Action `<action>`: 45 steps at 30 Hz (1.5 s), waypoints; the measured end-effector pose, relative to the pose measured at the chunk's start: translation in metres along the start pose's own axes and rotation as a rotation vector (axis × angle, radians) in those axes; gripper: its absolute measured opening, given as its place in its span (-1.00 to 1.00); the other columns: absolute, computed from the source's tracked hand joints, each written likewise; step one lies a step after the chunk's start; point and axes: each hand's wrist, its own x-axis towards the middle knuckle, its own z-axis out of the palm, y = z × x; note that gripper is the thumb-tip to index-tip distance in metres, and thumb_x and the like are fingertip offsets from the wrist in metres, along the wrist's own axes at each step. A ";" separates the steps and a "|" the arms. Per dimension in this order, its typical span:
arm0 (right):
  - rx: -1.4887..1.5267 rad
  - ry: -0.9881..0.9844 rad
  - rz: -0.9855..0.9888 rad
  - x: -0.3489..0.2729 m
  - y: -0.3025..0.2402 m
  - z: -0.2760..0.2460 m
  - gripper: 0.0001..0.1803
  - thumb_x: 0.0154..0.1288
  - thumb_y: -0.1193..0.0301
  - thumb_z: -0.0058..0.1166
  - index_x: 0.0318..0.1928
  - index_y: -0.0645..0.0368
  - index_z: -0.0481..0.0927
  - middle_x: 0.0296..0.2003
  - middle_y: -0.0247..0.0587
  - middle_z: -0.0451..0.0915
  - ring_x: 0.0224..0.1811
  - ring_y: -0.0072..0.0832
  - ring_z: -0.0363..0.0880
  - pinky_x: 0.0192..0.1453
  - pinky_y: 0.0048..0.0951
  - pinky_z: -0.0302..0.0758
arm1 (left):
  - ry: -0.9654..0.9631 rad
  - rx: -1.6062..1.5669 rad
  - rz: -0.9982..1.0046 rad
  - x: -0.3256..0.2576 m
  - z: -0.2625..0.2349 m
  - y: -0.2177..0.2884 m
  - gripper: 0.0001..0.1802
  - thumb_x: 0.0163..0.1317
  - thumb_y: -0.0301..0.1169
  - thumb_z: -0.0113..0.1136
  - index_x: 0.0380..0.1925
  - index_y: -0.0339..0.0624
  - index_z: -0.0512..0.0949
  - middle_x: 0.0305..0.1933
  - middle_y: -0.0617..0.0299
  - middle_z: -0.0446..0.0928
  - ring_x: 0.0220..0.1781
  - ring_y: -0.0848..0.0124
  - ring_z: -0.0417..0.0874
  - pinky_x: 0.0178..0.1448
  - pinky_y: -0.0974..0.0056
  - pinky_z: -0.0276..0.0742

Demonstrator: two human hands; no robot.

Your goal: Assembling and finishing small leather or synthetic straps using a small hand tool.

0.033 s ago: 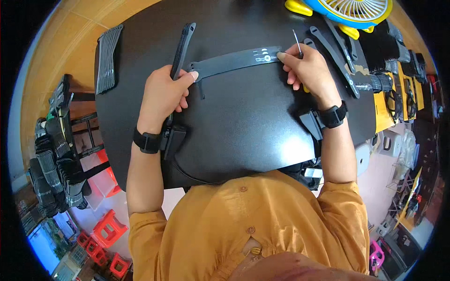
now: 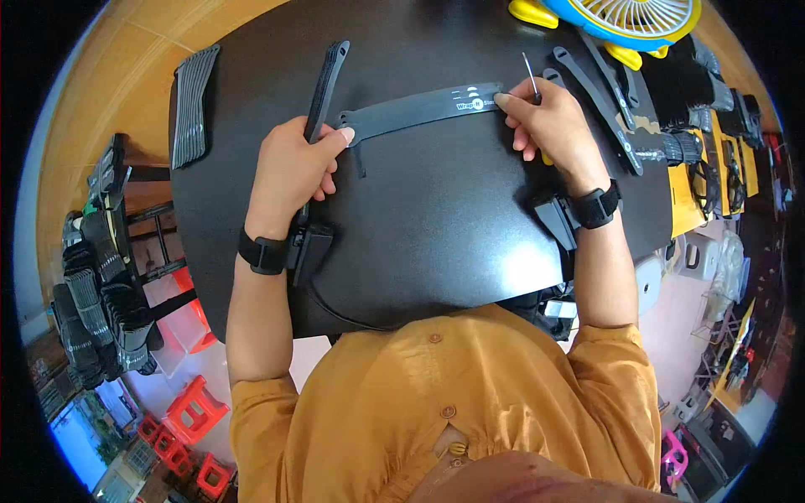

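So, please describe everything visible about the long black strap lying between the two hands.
The long black strap is a flat, slightly curved band, matte like rubber or plastic, with small white markings near its right end. It lies flat across the black table. The left hand presses its left end with a fingertip; the right hand, holding a thin metal tool, touches its right end.
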 end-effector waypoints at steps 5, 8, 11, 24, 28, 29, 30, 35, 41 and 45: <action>0.032 0.020 -0.013 0.000 -0.001 0.003 -0.83 0.36 0.41 0.07 -0.15 0.27 0.51 -0.53 -0.28 0.57 -0.65 -0.62 0.56 -0.63 -0.59 0.49 | 0.011 -0.020 0.012 0.000 0.001 -0.003 -0.70 0.18 -0.26 0.32 -0.41 -0.28 0.51 -0.62 0.27 0.51 -0.70 0.53 0.52 -0.64 0.43 0.41; 0.077 0.078 -0.035 -0.003 0.002 0.002 -0.82 0.36 0.43 0.04 -0.11 0.25 0.48 -0.52 -0.26 0.57 -0.64 -0.61 0.58 -0.62 -0.57 0.50 | 0.006 -0.035 0.028 0.001 0.001 -0.002 -0.70 0.17 -0.26 0.34 -0.40 -0.27 0.50 -0.63 0.28 0.50 -0.70 0.54 0.52 -0.65 0.43 0.40; 0.159 0.079 -0.050 -0.002 0.002 0.000 -0.80 0.36 0.43 0.04 -0.07 0.22 0.47 -0.52 -0.26 0.57 -0.65 -0.61 0.56 -0.63 -0.58 0.49 | 0.005 -0.057 0.028 0.001 -0.002 -0.003 -0.70 0.16 -0.26 0.35 -0.38 -0.26 0.50 -0.63 0.30 0.48 -0.70 0.55 0.51 -0.65 0.45 0.39; 0.251 -0.050 -0.285 -0.028 -0.012 0.011 -0.56 0.29 0.06 0.21 -0.02 0.13 0.57 -0.44 -0.41 0.57 -0.69 -0.73 0.39 -0.68 -0.68 0.30 | -0.284 -0.561 0.222 -0.028 0.005 0.001 -0.68 0.46 -0.14 -0.02 -0.35 -0.17 0.39 -0.62 0.34 0.39 -0.74 0.56 0.42 -0.71 0.46 0.23; 0.337 -0.321 -0.351 -0.051 -0.036 0.039 -0.48 0.25 0.01 0.24 -0.02 0.18 0.56 -0.43 -0.40 0.57 -0.69 -0.79 0.34 -0.71 -0.72 0.23 | -0.477 -0.373 0.309 -0.050 0.026 0.011 -0.69 0.47 -0.19 -0.03 -0.26 -0.25 0.39 -0.56 0.29 0.45 -0.70 0.54 0.49 -0.68 0.47 0.31; 0.454 -0.371 -0.340 -0.053 -0.038 0.045 -0.57 0.30 0.06 0.20 -0.08 0.17 0.55 -0.54 -0.42 0.53 -0.74 -0.78 0.30 -0.74 -0.71 0.15 | -0.533 -0.391 0.349 -0.054 0.028 0.011 -0.68 0.49 -0.19 -0.06 -0.19 -0.28 0.40 -0.53 0.26 0.48 -0.60 0.50 0.55 -0.52 0.45 0.44; 0.455 -0.369 -0.346 -0.053 -0.040 0.045 -0.57 0.30 0.06 0.20 -0.08 0.17 0.55 -0.54 -0.42 0.53 -0.74 -0.78 0.30 -0.74 -0.71 0.15 | -0.531 -0.388 0.354 -0.055 0.030 0.012 -0.68 0.49 -0.19 -0.06 -0.19 -0.28 0.40 -0.53 0.26 0.48 -0.60 0.50 0.55 -0.52 0.45 0.44; 0.832 -0.299 -0.337 -0.029 -0.049 0.031 -0.74 0.44 0.16 0.06 -0.24 0.08 0.47 -0.75 -0.52 0.29 -0.81 -0.74 0.16 -0.74 -0.68 0.07 | -0.755 -0.580 0.318 -0.059 0.020 0.013 -0.57 0.53 -0.17 -0.19 0.06 -0.34 0.39 -0.25 0.12 0.54 -0.20 0.36 0.63 -0.11 0.32 0.58; 0.810 -0.304 -0.415 -0.006 -0.041 0.036 -0.69 0.46 0.10 -0.01 -0.20 0.10 0.45 -0.65 -0.43 0.41 -0.76 -0.74 0.21 -0.70 -0.70 0.13 | -0.925 -0.678 0.271 -0.051 0.010 0.010 -0.57 0.50 -0.20 -0.14 0.10 -0.38 0.40 -0.18 0.11 0.54 -0.13 0.35 0.62 -0.14 0.32 0.59; 0.511 -0.175 -0.471 -0.025 -0.048 0.043 -0.60 0.51 0.05 -0.17 -0.01 0.13 0.40 -0.32 -0.27 0.62 -0.73 -0.74 0.28 -0.70 -0.68 0.20 | -0.782 -0.895 0.258 -0.030 0.016 -0.012 -0.62 0.48 -0.24 -0.05 0.07 -0.35 0.45 -0.17 0.14 0.55 -0.13 0.38 0.61 -0.10 0.36 0.56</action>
